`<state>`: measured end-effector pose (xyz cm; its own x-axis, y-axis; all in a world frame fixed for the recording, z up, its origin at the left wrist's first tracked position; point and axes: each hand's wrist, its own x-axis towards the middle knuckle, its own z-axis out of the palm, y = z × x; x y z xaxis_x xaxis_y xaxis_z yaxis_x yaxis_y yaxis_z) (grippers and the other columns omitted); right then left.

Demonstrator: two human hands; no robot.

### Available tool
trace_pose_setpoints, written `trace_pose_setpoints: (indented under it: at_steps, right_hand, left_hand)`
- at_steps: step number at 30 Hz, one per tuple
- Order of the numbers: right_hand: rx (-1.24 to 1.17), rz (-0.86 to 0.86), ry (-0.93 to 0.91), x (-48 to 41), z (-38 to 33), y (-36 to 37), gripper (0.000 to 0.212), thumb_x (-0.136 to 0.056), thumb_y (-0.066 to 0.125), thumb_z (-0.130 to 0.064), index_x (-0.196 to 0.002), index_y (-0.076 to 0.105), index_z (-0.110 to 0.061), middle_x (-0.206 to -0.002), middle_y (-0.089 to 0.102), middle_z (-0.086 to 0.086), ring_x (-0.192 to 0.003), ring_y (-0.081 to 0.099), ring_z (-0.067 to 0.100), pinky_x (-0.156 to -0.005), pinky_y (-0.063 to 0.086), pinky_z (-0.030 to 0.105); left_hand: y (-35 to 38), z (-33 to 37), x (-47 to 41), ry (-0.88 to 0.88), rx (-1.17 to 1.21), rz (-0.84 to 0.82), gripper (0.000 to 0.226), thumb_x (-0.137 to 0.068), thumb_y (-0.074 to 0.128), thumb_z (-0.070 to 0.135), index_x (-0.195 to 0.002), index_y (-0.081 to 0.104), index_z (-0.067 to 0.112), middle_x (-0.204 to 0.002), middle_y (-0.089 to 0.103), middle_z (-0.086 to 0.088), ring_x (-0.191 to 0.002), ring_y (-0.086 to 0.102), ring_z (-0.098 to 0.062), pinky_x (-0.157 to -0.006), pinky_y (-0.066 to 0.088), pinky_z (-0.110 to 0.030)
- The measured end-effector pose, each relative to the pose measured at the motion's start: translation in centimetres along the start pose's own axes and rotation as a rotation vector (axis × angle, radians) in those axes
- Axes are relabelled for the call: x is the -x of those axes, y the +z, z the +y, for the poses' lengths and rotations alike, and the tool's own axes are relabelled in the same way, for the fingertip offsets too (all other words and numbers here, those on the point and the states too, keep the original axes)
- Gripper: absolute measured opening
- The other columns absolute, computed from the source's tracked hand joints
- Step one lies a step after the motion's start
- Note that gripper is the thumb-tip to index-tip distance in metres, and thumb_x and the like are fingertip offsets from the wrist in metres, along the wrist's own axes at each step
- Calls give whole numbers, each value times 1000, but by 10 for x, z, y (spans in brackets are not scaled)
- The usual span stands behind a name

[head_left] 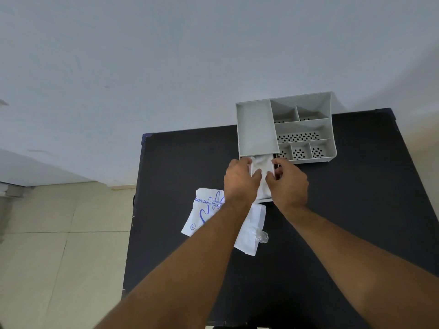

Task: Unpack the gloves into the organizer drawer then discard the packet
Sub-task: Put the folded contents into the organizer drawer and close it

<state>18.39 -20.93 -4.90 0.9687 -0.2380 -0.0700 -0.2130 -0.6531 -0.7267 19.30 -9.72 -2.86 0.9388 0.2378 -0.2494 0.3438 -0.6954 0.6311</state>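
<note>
Over the drawer (266, 199): my left hand (241, 179) and right hand (288, 184) press the gloves (261, 165) in.
Fingers: curled on the gloves.
Packet (209, 210): lies beside, discard pending.
Tip: tuck edges flat, then slide shut.

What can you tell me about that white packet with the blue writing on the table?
The packet is a thin, white, crinkled plastic bag printed in blue with "DISPOSABLE POLYE..." and a circled L. It lies flat on the black table, near the pulled-out drawer, partly hidden beneath the left forearm. A clear crumpled bit lies at its near right edge.
</note>
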Motion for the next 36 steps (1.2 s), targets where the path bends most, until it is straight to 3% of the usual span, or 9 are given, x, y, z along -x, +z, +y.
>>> trace_pose_setpoints:
  at_steps: [6, 9, 14, 21, 26, 29, 32, 36]
  right_hand:
    - [-28, 78, -20, 0, 5, -1, 27, -88, 70, -9, -114, 70, -13, -91, 71, 4, -82, 66, 18, -79, 56, 33]
    - [-8, 69, -4, -4, 5, 0, 29, -89, 69, -9, -117, 69, -15, -98, 72, 4, -87, 66, 17, -78, 48, 25]
    - [25, 51, -31, -6, 5, 2, 29, -90, 69, -9, -118, 68, -14, -108, 72, 4, -97, 68, 19, -84, 48, 25]
    - [81, 80, 23, -3, 3, 1, 24, -90, 70, -17, -113, 70, -21, -102, 75, -2, -90, 70, 18, -73, 49, 27]
    - [28, 136, 70, -5, -2, 6, 23, -88, 70, -14, -111, 70, -19, -101, 74, 0, -89, 70, 18, -77, 52, 31]
    - [27, 123, 60, -5, 0, 6, 21, -89, 70, -15, -110, 69, -17, -98, 75, 1, -86, 70, 19, -77, 50, 29]
    - [57, 81, 8, -5, 2, 4, 19, -89, 70, -20, -108, 71, -17, -95, 76, 1, -84, 72, 21, -75, 53, 31]
    - [144, 0, -17, -1, -1, 0, 23, -92, 67, -29, -113, 70, -21, -98, 76, 0, -88, 71, 24, -76, 56, 37]
  left_hand:
    - [5, 0, 3, 103, -33, -69, 38, -99, 58, 10, -137, 60, 13, -135, 65, -8, -118, 64, -23, -101, 51, -33]
    - [6, -2, 2, 79, -1, -47, 35, -100, 58, 6, -134, 63, 13, -130, 69, -7, -115, 67, -24, -97, 52, -31]
    - [6, -7, 1, 131, -129, 9, 31, -99, 61, 12, -129, 67, 18, -119, 64, -11, -101, 66, -24, -86, 52, -28]
    - [0, -5, -6, 66, -247, -31, 25, -97, 64, 31, -116, 61, 15, -99, 71, -7, -88, 68, -24, -77, 60, -38]
    - [-2, 1, -9, -30, -63, 27, 23, -95, 68, 26, -115, 62, 16, -92, 71, -6, -80, 70, -24, -76, 62, -39]
    - [1, 2, -8, -24, -55, 28, 26, -96, 66, 28, -120, 60, 18, -98, 72, -8, -86, 71, -27, -79, 62, -41]
    - [2, 3, -7, 53, -172, -35, 32, -103, 56, 27, -132, 59, 16, -109, 73, -11, -94, 72, -27, -83, 59, -37]
    - [2, -1, 0, 181, -284, -98, 36, -101, 50, 18, -134, 63, 14, -114, 73, -13, -100, 70, -28, -86, 56, -36]
